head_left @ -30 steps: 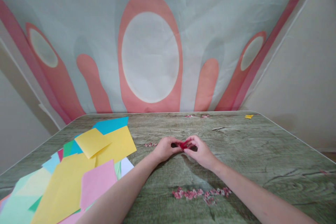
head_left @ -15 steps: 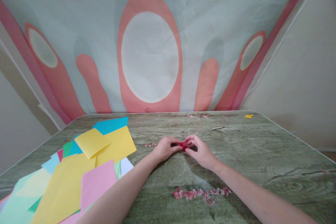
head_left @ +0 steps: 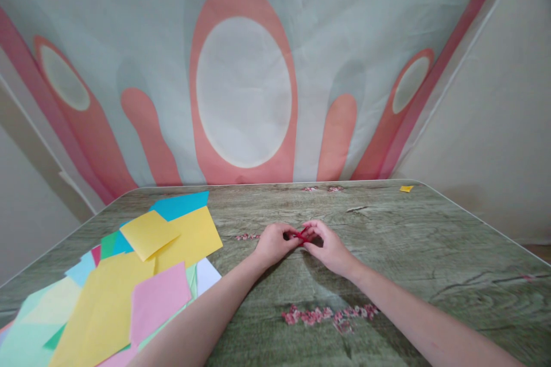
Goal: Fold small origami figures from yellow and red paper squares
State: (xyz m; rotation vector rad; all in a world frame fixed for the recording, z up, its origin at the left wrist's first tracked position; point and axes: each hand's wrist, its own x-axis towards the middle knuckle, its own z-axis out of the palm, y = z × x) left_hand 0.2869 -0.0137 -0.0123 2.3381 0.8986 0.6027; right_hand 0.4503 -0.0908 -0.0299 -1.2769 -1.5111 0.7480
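Observation:
A small piece of folded red paper [head_left: 302,236] is held between my two hands, a little above or on the table around its middle. My left hand [head_left: 276,242] pinches it from the left with thumb and fingertips. On the other side, my right hand [head_left: 326,243] grips it with curled fingers and thumb. The fingers cover much of the red paper, so its full shape is hidden.
To the left spreads a pile of coloured paper sheets, with a yellow sheet [head_left: 191,238], a pink sheet [head_left: 159,301] and a blue sheet [head_left: 183,204]. A small yellow paper piece [head_left: 406,188] lies at the far right of the wood-patterned table [head_left: 430,241]. A printed backdrop [head_left: 163,11] hangs behind.
My fingers have shifted slightly on the red paper, which now looks thinner and crossed. The left hand has moved a little toward the right one. The view has shifted slightly.

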